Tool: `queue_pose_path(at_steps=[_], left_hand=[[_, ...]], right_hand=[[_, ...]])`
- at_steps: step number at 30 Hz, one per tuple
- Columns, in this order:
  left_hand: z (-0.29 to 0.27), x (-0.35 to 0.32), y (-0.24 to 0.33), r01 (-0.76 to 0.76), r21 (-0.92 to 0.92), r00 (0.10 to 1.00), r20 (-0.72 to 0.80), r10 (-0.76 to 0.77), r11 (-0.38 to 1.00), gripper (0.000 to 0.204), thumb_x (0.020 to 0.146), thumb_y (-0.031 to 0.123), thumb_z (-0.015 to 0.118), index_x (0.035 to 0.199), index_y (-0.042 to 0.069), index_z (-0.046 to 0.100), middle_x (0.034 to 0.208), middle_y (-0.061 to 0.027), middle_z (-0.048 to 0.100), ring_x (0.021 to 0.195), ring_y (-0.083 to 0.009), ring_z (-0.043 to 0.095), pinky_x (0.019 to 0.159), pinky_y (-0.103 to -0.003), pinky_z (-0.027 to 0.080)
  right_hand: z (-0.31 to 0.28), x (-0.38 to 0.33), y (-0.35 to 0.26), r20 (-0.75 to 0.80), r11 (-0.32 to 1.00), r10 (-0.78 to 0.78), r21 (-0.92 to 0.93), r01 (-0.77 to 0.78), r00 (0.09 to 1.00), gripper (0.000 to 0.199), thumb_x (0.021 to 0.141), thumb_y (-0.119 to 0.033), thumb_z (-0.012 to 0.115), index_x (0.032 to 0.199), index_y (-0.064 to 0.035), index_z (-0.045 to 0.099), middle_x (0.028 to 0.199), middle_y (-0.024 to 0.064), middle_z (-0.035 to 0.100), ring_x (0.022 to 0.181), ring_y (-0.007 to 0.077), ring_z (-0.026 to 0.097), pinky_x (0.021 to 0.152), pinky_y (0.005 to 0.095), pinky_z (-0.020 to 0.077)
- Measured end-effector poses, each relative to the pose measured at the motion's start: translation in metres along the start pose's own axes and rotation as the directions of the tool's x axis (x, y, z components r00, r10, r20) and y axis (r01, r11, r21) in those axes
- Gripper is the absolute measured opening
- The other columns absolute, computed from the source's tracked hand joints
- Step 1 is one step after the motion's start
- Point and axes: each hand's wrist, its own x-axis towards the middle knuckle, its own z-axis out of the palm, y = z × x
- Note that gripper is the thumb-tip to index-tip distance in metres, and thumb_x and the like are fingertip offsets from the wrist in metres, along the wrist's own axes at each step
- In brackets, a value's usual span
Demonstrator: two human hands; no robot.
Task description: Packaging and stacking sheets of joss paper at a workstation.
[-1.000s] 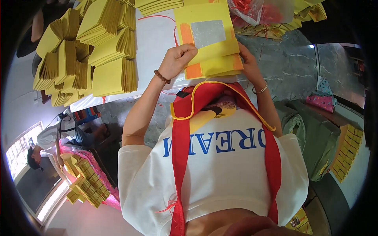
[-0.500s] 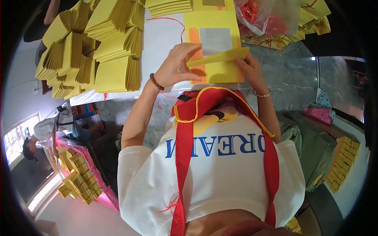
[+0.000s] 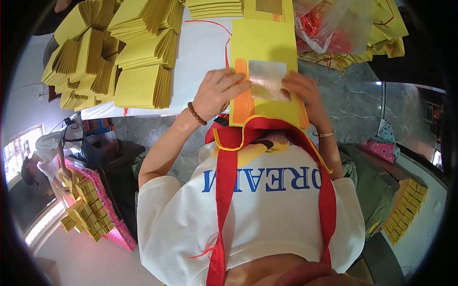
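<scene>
A flat yellow rectangular paper sheet (image 3: 262,51), with a shiny silver rectangular patch (image 3: 268,80) and a painted orange strip (image 3: 242,107) along its left side, lies on the white worktop (image 3: 199,71), its near end meeting the red cloth apron with yellow trim (image 3: 286,123). Over the sheet's left edge rests the left hand (image 3: 220,90), open, its fingers extended across the orange strip as far as the patch. At the sheet's right edge is the right hand (image 3: 304,90), its fingers bent onto the patch's right side; I cannot tell whether it grips anything, as its thumb is hidden.

A thin red cord (image 3: 226,53) curves just beside the sheet's left edge. Farther left of the sheet stand thick folded bundles of yellow paper (image 3: 139,89); a flat layered stack of yellow paper (image 3: 214,9) lies beyond it, to the left. Past its upper right corner sits a clear plastic bag with red contents (image 3: 329,31). Well apart from the sheet, toward the lower left, a co-worker (image 3: 47,148) is beside small yellow paper blocks (image 3: 90,207).
</scene>
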Motion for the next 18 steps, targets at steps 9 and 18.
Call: queue_pose_path(at_steps=[9, 18], left_hand=[[0.032, 0.002, -0.010, 0.576, -0.529, 0.798, 0.195, -0.571, 0.624, 0.016, 0.083, 0.015, 0.057, 0.093, 0.003, 0.061, 0.069, -0.0099, 0.059, 0.065, -0.0224, 0.054, 0.059, -0.035, 0.043], [0.049, 0.010, -0.011, 0.551, -0.832, 0.599, 0.335, -0.727, 0.070, 0.046, 0.080, 0.010, 0.059, 0.123, 0.002, 0.043, 0.059, -0.0028, 0.052, 0.050, -0.0083, 0.047, 0.048, -0.026, 0.039]], right_hand=[[0.014, 0.018, -0.016, 0.054, 0.822, 0.494, 0.297, -0.486, 0.868, 0.029, 0.081, -0.017, 0.063, 0.108, -0.0071, 0.059, 0.101, 0.0094, 0.062, 0.088, 0.0211, 0.061, 0.077, 0.0348, 0.0450], [0.019, 0.032, -0.012, -0.020, 0.713, 0.548, 0.533, -0.455, 0.836, 0.036, 0.082, -0.009, 0.063, 0.116, -0.0006, 0.055, 0.101, 0.0115, 0.063, 0.089, 0.0109, 0.058, 0.075, 0.0226, 0.0462]])
